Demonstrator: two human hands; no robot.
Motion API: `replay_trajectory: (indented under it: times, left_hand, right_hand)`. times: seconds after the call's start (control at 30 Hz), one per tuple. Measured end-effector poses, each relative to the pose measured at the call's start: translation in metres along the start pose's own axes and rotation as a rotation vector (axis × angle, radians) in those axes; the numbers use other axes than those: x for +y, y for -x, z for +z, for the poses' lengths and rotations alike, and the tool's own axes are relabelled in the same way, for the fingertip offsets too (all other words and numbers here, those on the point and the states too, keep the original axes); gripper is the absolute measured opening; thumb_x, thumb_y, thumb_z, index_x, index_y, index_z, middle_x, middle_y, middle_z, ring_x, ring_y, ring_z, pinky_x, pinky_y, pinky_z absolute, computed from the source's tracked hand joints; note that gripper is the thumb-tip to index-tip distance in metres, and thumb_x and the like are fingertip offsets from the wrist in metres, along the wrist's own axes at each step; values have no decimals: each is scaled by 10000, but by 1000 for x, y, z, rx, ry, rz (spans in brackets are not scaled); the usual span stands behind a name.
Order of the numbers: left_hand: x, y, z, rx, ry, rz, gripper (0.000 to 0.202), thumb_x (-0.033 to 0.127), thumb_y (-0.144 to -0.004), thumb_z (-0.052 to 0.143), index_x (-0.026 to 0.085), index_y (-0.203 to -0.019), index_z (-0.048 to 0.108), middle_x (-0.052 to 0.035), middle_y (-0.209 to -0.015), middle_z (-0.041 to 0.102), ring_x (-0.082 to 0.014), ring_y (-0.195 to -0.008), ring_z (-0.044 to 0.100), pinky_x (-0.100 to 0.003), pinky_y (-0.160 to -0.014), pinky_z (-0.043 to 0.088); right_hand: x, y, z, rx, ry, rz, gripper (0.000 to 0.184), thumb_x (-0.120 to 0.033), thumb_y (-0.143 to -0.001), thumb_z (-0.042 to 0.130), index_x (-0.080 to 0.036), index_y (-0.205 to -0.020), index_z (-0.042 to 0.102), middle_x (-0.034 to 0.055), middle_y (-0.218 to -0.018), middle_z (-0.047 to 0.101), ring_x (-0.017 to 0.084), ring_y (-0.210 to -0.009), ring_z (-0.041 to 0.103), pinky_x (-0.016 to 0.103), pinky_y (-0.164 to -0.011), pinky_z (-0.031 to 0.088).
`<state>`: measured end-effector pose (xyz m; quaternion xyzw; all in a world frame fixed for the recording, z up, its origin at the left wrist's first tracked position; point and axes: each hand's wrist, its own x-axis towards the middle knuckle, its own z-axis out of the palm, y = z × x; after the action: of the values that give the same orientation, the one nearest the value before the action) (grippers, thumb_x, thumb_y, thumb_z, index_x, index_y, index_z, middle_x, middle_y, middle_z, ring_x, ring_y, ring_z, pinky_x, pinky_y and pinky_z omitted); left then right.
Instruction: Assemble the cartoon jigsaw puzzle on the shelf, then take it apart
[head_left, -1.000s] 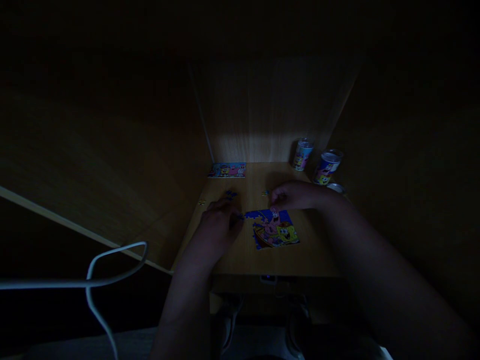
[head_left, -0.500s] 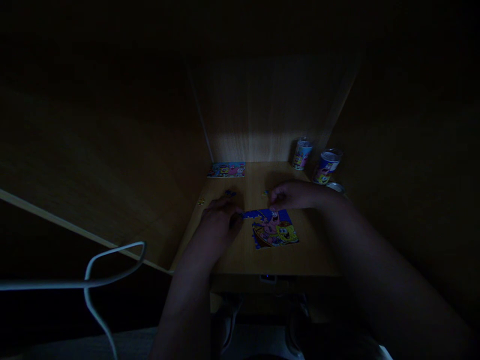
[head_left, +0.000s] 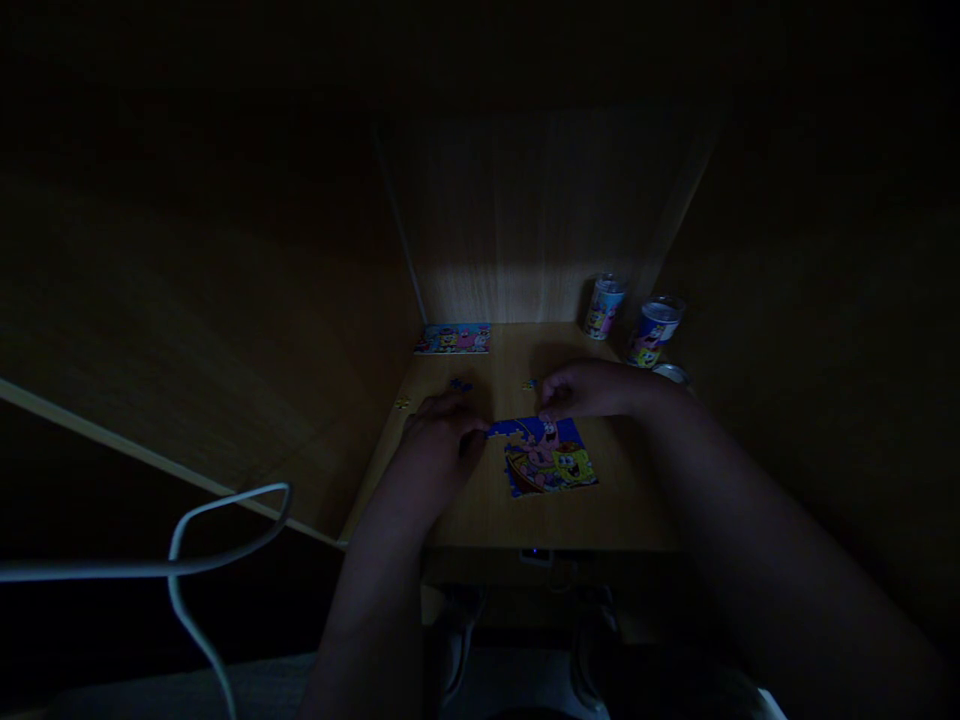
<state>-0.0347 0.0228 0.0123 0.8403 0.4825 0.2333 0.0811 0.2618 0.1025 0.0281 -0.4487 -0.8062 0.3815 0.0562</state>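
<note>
A partly joined jigsaw puzzle lies on the wooden surface, with a pink and a yellow cartoon figure on blue. Its upper left side has a gap below a narrow blue strip. At the left end of that strip, my left hand pinches a blue jigsaw piece, mostly hidden by the fingertips. My right hand has its fingers curled down at the puzzle's top edge; whatever is between them is hidden. Just left of it lies a small loose piece. Dark blue loose pieces lie beyond my left hand.
Yellowish loose pieces lie at the left edge. A flat cartoon picture rests at the back left. Two cartoon-printed cans, one farther back and one nearer, stand at right beside a round lid. Wooden panels enclose the dim space.
My left fingers have shifted very slightly at the blue strip's end. My right hand stays almost still at the top edge, and the puzzle has not visibly moved.
</note>
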Motion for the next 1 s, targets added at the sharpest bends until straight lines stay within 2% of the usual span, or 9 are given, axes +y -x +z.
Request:
replay_trajectory:
  times: [0.17, 0.33, 0.47, 0.57, 0.67, 0.8, 0.93, 1.0]
  left_hand:
    - [5, 6, -17, 11, -41, -68, 231, 173, -1061, 602, 227, -1155, 806, -111, -1243, 779, -287, -1174, 725, -467, -1103, 570]
    - [11, 16, -36, -101, -133, -215, 162, 286, -1057, 653, 201, -1016, 786, -129, -1114, 765, -305, -1040, 743, -442, -989, 590]
    - [12, 15, -28, -121, -189, -252, 219, 408, -1004, 763, 197, -1056, 796, -154, -1157, 773, -344, -1081, 744, -462, -982, 594]
    - [9, 12, -18, -96, -210, -235, 252, 439, -997, 776, 200, -1073, 795, -157, -1163, 777, -346, -1097, 742, -457, -973, 601]
    - [6, 12, -13, -74, -192, -228, 191, 382, -1027, 725, 204, -1041, 795, -154, -1167, 774, -334, -1090, 744, -458, -979, 602]
    - [7, 12, -16, -100, -159, -225, 181, 283, -1049, 651, 208, -1007, 809, -147, -1173, 761, -317, -1060, 748, -462, -983, 605]
    - [9, 13, -18, -111, -147, -218, 319, 118, -1034, 571, 238, -1142, 845, -134, -1221, 746, -293, -1080, 760, -437, -1025, 598]
    - [10, 13, -18, -91, -151, -211, 371, 93, -1030, 553, 249, -1210, 837, -132, -1232, 740, -286, -1088, 758, -429, -1036, 597]
  right_hand:
    - [-5, 2, 0, 0, 1, 21, 296, -530, -861, 831, -245, -939, 823, 33, -966, 847, 235, -902, 757, 325, -806, 529]
    - [-3, 1, 0, 4, -9, 11, 318, -545, -857, 823, -240, -945, 829, 35, -965, 846, 235, -902, 752, 323, -799, 526]
    - [0, 0, 0, 0, -2, 7, 357, -581, -851, 822, -237, -944, 825, 28, -937, 839, 231, -878, 744, 321, -781, 514]
    - [-1, 1, -1, -3, 1, 6, 368, -587, -854, 820, -232, -951, 825, 29, -944, 839, 227, -879, 741, 317, -780, 510]
    - [-2, 2, -1, -4, -4, 4, 382, -599, -855, 819, -232, -960, 830, 31, -955, 841, 228, -889, 742, 318, -785, 513]
    - [0, 1, -1, -1, -10, 9, 372, -590, -854, 824, -236, -971, 834, 34, -967, 848, 236, -901, 741, 321, -789, 518]
    - [3, -1, 0, -7, -14, -9, 405, -621, -855, 814, -235, -975, 834, 33, -967, 847, 237, -902, 742, 320, -788, 519]
    - [3, 0, 0, -4, -16, -1, 430, -649, -843, 822, -240, -973, 837, 31, -959, 846, 239, -903, 743, 320, -787, 521]
